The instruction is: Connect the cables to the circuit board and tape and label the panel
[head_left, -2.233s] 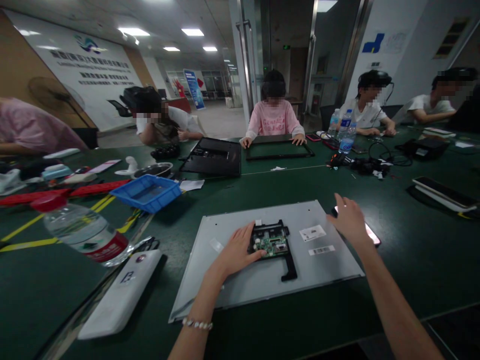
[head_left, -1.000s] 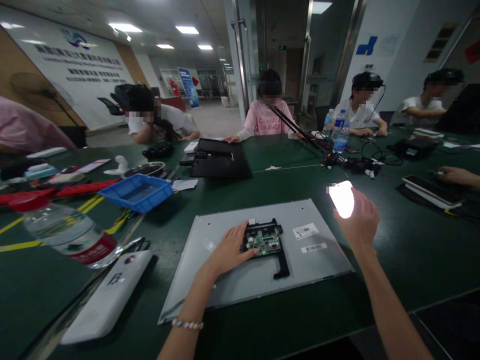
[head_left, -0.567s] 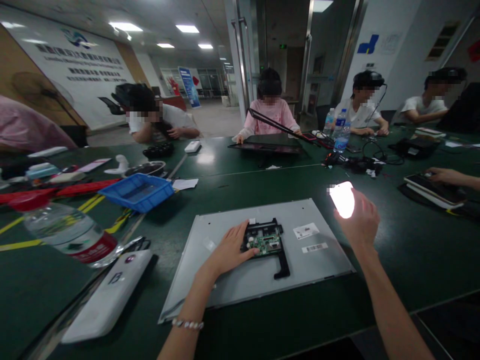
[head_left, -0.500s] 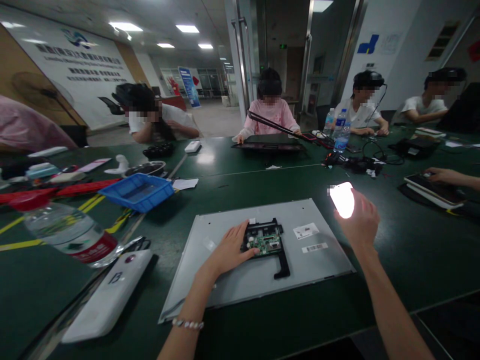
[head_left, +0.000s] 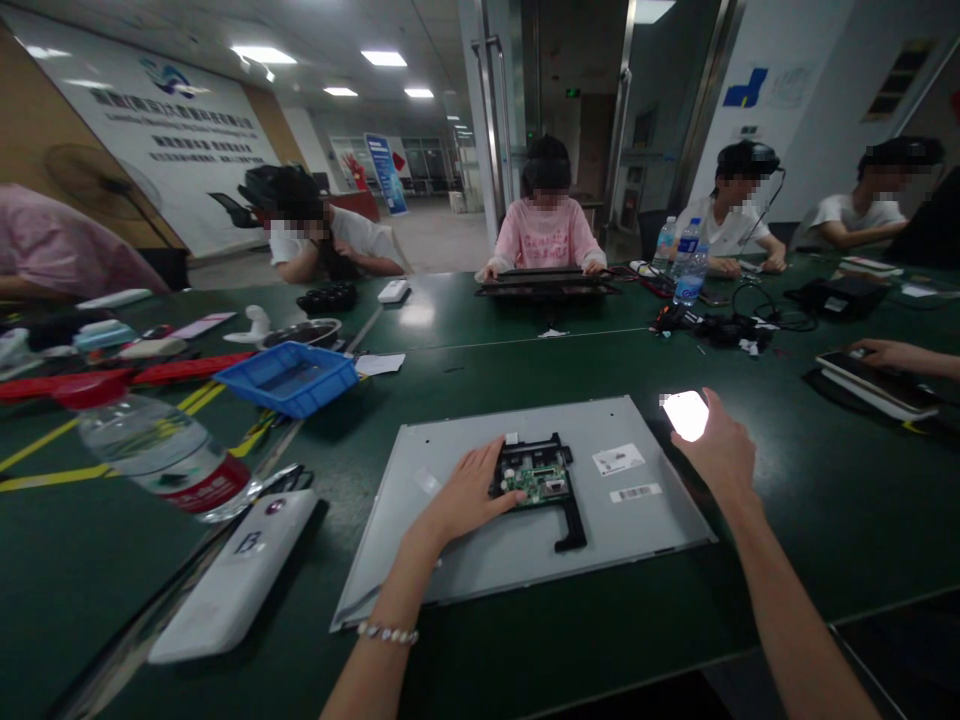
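A flat grey display panel [head_left: 465,560] lies back side up on the green table in front of me. On it is a black plastic bracket [head_left: 573,525] carrying a green circuit board [head_left: 546,484]. My left hand [head_left: 466,492] is closed over the bracket's left part, the thumb on the board's lower edge and the fingers along the far left side. At the panel's right, above the table, my right hand [head_left: 721,450] grips a smartphone [head_left: 685,415] with a glaring white screen. The phone's content cannot be made out.
To the left are a white device marked 13 [head_left: 244,570], a tilted water bottle [head_left: 176,460] and a blue tray [head_left: 292,378]. Cables [head_left: 712,325] and upright bottles [head_left: 690,270] stand far right. A co-worker's hand [head_left: 896,355] rests on a dark object at right.
My right hand has lowered slightly, and the phone is tipped flatter. The left hand stays on the bracket. The whole view has shifted a little; the person opposite now has both hands at a dark panel.
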Motion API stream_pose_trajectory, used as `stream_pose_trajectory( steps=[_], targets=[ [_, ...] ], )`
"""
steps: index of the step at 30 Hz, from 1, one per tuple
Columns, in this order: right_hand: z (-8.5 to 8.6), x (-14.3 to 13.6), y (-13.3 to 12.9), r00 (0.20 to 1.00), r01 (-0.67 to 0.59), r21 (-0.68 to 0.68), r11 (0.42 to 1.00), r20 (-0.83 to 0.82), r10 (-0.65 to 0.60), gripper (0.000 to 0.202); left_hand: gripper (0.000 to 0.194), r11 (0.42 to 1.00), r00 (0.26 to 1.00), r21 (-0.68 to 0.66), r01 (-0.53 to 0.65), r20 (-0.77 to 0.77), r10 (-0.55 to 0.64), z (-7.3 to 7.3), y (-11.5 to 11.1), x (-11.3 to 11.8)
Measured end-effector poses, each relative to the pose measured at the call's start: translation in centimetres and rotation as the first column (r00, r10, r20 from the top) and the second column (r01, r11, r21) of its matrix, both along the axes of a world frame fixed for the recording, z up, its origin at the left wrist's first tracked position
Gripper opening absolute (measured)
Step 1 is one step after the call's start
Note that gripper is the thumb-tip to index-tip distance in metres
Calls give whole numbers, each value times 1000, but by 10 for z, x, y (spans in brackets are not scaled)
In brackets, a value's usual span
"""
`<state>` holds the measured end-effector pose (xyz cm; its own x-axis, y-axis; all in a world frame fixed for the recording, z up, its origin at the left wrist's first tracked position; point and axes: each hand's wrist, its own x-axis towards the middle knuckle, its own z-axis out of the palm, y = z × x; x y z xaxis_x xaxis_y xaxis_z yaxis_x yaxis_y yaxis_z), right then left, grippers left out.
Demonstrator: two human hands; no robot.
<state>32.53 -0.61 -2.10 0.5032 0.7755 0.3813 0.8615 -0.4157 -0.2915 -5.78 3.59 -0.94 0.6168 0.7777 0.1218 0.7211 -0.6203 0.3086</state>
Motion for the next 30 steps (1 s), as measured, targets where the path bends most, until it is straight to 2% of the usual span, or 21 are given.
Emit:
stream_pose_trajectory(
  steps=[13, 21, 23, 24, 26, 28, 30],
  targets=[
    [-14, 12, 4, 997, 19, -179, 984, -72, -32, 88, 82, 1000, 1000, -24, 0, 14, 1, 2, -3, 1],
    [-22, 18, 3, 988, -1, -188, 982, -151, -28, 93, 81, 1000, 1000, -19, -6, 10, 6, 3, -4, 3],
    [-22, 14, 3, 991, -4, -154, 988, -134, -16, 91, 81, 1000, 1000, -7, -5, 14, 5, 3, -4, 3],
    [-21, 10, 4, 993, -27, -111, 993, -118, 14, 87, 80, 1000, 1000, 0, -6, 15, 6, 4, -5, 3],
    [-19, -1, 6, 984, -151, 5, 988, -93, 151, 73, 79, 1000, 1000, 9, -10, 13, 10, 4, -5, 3],
    [-18, -14, 10, 934, -334, 83, 939, -105, 341, 55, 79, 1000, 1000, 13, -14, 9, 14, 4, -6, 3],
    [-17, -27, 13, 856, -480, 89, 873, -170, 488, 39, 79, 1000, 1000, 19, -14, 5, 14, 4, -6, 3]
  ],
)
